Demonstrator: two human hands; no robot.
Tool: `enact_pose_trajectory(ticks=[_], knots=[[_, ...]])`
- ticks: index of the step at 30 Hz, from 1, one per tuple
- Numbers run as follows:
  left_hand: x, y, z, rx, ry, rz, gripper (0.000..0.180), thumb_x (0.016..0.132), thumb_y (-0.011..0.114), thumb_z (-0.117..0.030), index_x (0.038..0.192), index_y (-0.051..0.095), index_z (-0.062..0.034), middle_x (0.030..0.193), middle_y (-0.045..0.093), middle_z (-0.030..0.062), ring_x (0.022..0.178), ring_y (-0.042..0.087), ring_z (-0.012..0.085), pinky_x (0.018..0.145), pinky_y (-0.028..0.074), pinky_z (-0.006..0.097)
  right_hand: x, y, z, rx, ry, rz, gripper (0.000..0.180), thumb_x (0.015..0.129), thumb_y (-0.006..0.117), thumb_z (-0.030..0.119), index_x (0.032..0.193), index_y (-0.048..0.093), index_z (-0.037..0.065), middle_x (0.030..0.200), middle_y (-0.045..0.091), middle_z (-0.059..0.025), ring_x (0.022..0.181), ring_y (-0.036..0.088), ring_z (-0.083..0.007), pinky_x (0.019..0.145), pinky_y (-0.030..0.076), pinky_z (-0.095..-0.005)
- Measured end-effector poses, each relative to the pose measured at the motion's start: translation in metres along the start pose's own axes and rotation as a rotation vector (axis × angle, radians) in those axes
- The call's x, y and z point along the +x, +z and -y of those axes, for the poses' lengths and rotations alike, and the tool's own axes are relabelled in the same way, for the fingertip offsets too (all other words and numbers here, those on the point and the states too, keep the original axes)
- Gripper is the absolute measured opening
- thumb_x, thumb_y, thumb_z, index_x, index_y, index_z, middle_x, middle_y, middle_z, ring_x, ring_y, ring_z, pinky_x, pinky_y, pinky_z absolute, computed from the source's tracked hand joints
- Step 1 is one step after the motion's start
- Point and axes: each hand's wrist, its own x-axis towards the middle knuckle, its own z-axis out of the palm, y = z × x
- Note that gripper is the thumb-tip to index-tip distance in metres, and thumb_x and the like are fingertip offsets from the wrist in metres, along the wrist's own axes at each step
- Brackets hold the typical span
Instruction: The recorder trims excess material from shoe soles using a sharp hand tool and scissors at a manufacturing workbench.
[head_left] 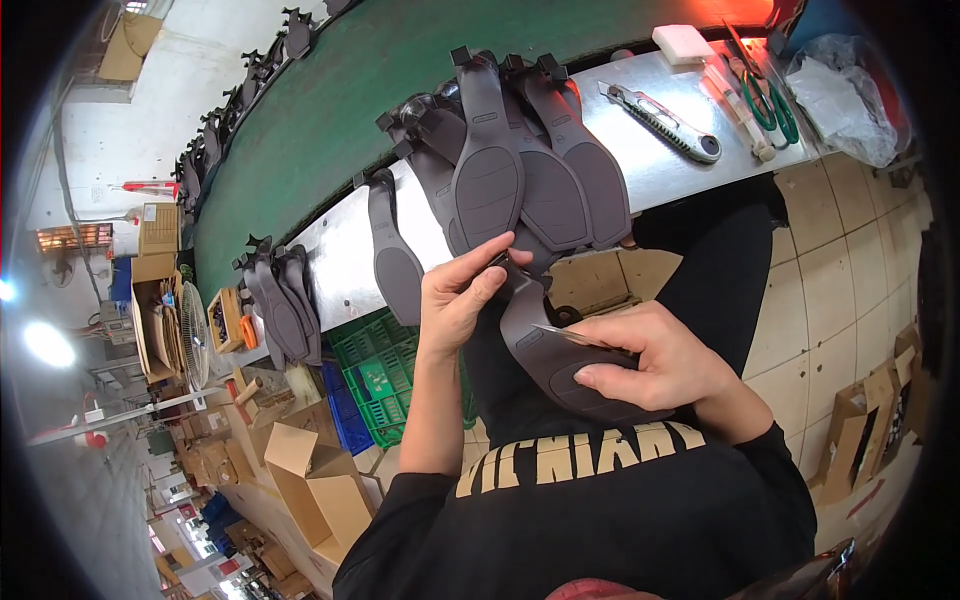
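Across my lap lies a dark brown high-heel shoe sole [528, 345]. My left hand [463, 298] pinches it at its narrow heel end, with thumb and forefinger pressed together. In my right hand [655, 362] is a thin pointed metal tool [556, 333], its tip just over the narrow middle of the sole; the grip hides the rest of the tool, so its exact kind cannot be told. The right thumb rests on the sole's wide front pad. Just beyond my hands, several similar soles [489, 190] lie piled on the metal bench edge, and a single sole [398, 268] lies left of them.
On the metal ledge [345, 250] to the right lie a utility knife [665, 122], green-handled scissors [770, 105] and a white block [682, 45]. Behind runs a green belt [300, 150] with more soles. Green crates [375, 375] and a cardboard box [325, 490] stand at left.
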Motion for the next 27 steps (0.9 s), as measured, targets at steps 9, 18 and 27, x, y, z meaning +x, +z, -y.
enact_pose_trajectory(ticks=[9,18,27], knots=[[-0.009,-0.001,0.016,-0.158,0.131,-0.104,0.034,0.088,0.063,0.0,0.122,0.062,0.0062,0.103,0.07,0.0188,0.096,0.067,0.023,0.09,0.052,0.033,0.002,0.011,0.002,-0.419,-0.152,-0.032,0.026,0.081,0.066,0.007,0.107,0.066,0.004,0.08,0.065,-0.0096,0.072,0.065,-0.028,0.062,0.05,-0.0371],[-0.016,-0.003,0.015,0.077,0.121,-0.038,0.042,0.091,0.056,0.005,0.133,0.054,0.0049,0.115,0.066,0.0178,0.108,0.063,0.0224,0.097,0.047,0.034,-0.001,0.02,-0.025,-0.529,-0.167,-0.153,0.023,0.082,0.069,0.009,0.104,0.067,0.004,0.082,0.063,-0.0075,0.062,0.062,-0.0227,0.056,0.047,-0.0323],[-0.035,0.024,0.017,0.121,0.019,-0.218,0.039,0.091,0.061,0.003,0.129,0.059,0.0023,0.111,0.069,0.0092,0.097,0.062,0.011,0.089,0.048,0.023,0.053,0.022,-0.049,-0.201,-0.12,-0.465,0.012,0.081,0.07,0.001,0.093,0.067,-0.003,0.074,0.062,-0.0001,0.053,0.046,-0.0015,0.048,0.036,-0.0194]])
